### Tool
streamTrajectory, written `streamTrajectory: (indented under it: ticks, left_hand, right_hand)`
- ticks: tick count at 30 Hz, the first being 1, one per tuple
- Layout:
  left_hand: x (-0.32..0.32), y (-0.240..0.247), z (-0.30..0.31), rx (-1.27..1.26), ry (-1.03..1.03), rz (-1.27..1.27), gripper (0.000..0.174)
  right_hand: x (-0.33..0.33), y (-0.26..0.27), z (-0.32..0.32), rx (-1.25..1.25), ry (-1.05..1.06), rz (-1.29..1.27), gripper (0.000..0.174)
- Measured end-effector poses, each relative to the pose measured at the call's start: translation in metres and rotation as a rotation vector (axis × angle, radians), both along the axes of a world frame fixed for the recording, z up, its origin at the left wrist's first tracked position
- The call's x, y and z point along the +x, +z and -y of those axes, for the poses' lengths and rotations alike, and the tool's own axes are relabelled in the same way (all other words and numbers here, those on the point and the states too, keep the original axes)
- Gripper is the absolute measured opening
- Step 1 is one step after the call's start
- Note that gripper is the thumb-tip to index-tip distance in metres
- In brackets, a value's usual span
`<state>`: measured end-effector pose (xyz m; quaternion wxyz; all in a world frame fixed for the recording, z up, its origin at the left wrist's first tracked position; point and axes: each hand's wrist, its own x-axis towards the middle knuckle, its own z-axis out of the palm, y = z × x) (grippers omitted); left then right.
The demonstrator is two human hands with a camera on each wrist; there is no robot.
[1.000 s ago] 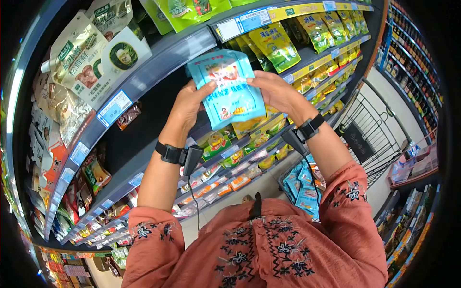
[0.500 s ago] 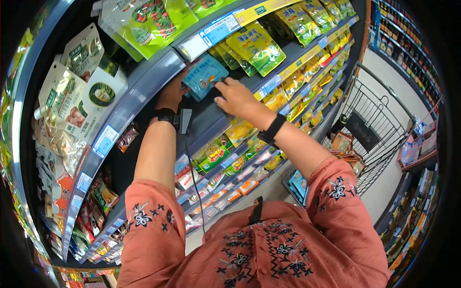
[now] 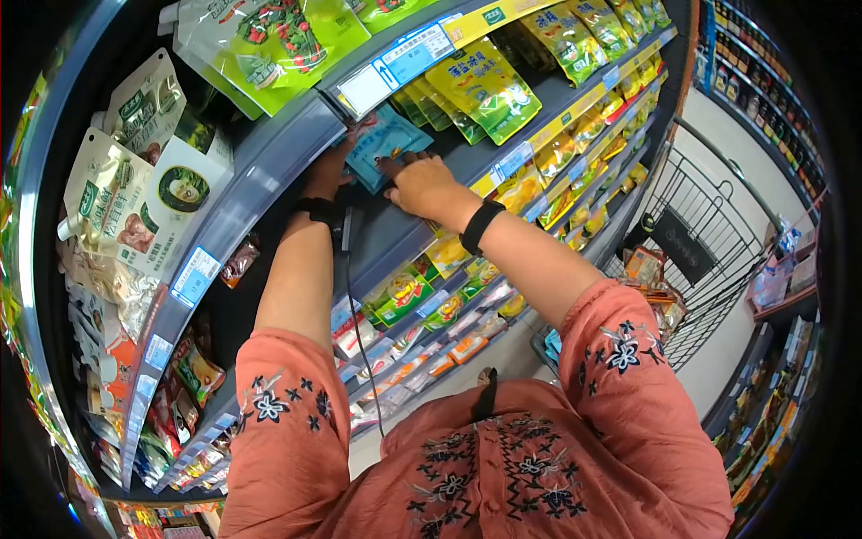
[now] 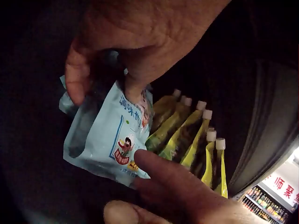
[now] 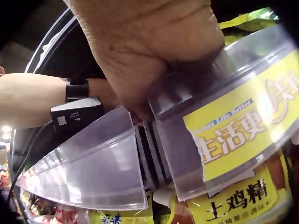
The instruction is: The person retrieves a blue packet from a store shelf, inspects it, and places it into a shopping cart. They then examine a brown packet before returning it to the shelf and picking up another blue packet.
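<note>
A light-blue printed packet [image 3: 386, 148] lies on the dark shelf beside yellow-green pouches. My left hand [image 3: 328, 172] is at its left, partly hidden by shadow and the shelf edge. From the right, my right hand [image 3: 429, 189] reaches over the shelf edge to it. In the left wrist view, my left hand [image 4: 145, 39] grips the upper part of the packet [image 4: 105, 135], one digit on its printed face. My right hand [image 4: 182, 191] touches the lower face with an extended finger. The right wrist view shows my right hand [image 5: 154, 51], its fingertips hidden behind the shelf strip.
Spouted yellow pouches [image 4: 187, 140] stand beside the packet. A clear price strip [image 5: 93, 163] edges the shelf. Large green pouches [image 3: 278, 45] are above, and white pouches [image 3: 112, 193] at the left. A wire cart [image 3: 691, 242] holding packages stands at the right.
The blue packet has gone from being held up before the shelf in both hands to lying on the shelf. Since half a second ago, my right hand has moved slightly left.
</note>
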<state>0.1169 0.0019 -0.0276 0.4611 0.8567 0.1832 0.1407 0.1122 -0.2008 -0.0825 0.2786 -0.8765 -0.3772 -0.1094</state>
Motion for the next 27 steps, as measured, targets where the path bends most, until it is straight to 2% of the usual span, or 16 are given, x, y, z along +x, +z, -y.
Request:
streamTrajectory:
  ticks: [8,17,20,22,24,27]
  left_hand:
    - [0.006,-0.007,-0.019,-0.146,0.008,-0.030,0.066]
    - [0.007,-0.007,-0.018,-0.227,-0.182,-0.011,0.061]
    - [-0.005,-0.005,-0.017,-0.120,-0.256,0.189,0.062]
    - [-0.004,-0.001,-0.027,-0.102,-0.250,0.186,0.063]
    - [-0.004,0.002,-0.042,0.106,-0.224,0.217,0.065]
    - [0.009,0.000,-0.064,0.661,-0.161,0.314,0.069]
  right_hand:
    - [0.013,-0.005,-0.004,-0.037,-0.002,0.001,0.050]
    - [0.016,-0.001,-0.009,-0.202,0.015,-0.092,0.050]
    - [0.015,-0.005,-0.011,-0.143,0.033,0.024,0.050]
    - [0.017,-0.008,-0.019,-0.137,0.039,0.034,0.051]
    - [0.018,-0.009,-0.026,-0.120,0.039,0.028,0.051]
    - [0.018,-0.005,-0.034,-0.096,0.025,0.005,0.053]
